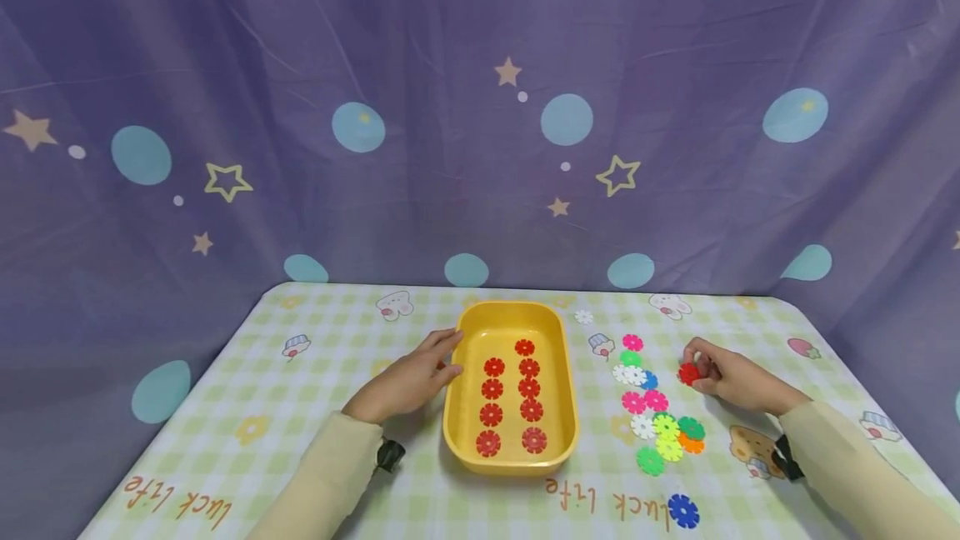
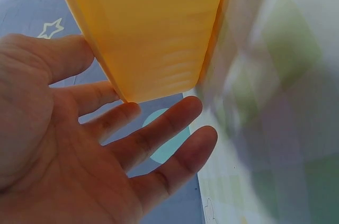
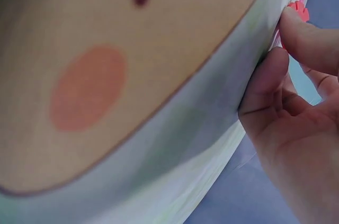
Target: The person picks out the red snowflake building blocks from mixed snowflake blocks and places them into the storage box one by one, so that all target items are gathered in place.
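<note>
My left hand (image 1: 408, 377) is at the left side of a yellow plastic tray (image 1: 512, 467), its fingertips touching the rim. In the left wrist view the thumb (image 2: 69, 57) meets the rim's edge while the other fingers spread loosely under it. Inside the tray, red snowflake discs (image 1: 491, 415) lie in two columns. To the right, my right hand (image 1: 738, 377) pinches a red snowflake disc (image 1: 687, 373) between thumb and fingers, low over the table. That disc (image 3: 301, 10) shows only partly past the thumb in the right wrist view.
Loose snowflake discs in pink (image 1: 633, 402), white, green (image 1: 650, 461), yellow, orange and blue (image 1: 683, 511) lie between the tray and my right hand. One white disc (image 1: 583, 317) lies near the tray's far right corner. A purple curtain (image 1: 480, 190) hangs behind the checked tablecloth (image 1: 337, 457).
</note>
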Action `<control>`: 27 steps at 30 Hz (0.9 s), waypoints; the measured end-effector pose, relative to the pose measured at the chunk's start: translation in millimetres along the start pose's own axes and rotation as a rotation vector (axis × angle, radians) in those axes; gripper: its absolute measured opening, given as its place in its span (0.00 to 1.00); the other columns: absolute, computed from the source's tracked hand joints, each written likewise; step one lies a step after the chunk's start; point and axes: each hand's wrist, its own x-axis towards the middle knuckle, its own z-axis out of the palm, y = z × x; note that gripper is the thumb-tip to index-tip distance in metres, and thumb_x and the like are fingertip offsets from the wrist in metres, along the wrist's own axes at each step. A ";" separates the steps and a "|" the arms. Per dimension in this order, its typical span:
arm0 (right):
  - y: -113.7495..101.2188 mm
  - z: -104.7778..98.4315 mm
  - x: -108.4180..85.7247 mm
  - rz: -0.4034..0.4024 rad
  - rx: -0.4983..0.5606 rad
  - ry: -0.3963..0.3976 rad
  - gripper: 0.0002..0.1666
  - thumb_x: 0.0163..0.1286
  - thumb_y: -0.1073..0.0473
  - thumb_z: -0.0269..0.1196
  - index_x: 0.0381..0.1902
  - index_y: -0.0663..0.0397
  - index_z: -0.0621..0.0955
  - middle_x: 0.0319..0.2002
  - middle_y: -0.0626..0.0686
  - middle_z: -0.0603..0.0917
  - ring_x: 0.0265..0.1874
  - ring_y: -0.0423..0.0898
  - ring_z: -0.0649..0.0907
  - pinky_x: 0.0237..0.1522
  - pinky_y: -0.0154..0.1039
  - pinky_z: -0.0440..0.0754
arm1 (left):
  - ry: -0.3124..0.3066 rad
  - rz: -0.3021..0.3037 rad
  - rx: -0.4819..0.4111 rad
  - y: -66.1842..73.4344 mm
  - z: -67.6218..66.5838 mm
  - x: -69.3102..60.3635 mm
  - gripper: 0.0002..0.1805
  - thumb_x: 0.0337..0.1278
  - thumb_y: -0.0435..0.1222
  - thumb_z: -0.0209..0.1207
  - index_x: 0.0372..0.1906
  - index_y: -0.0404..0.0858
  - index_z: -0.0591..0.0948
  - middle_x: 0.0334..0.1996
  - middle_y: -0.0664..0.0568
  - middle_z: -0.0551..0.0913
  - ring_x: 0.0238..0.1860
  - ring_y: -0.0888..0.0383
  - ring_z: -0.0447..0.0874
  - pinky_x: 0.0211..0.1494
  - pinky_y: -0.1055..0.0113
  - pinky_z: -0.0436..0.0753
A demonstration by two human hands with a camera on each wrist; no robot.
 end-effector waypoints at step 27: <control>-11.2 -6.0 1.0 0.067 0.087 0.050 0.10 0.65 0.65 0.63 0.37 0.56 0.71 0.21 0.50 0.73 0.17 0.42 0.71 0.21 0.34 0.71 | 0.024 0.051 0.014 -1.4 0.3 0.1 0.32 0.71 0.46 0.47 0.73 0.37 0.56 0.72 0.48 0.53 0.67 0.51 0.60 0.65 0.53 0.64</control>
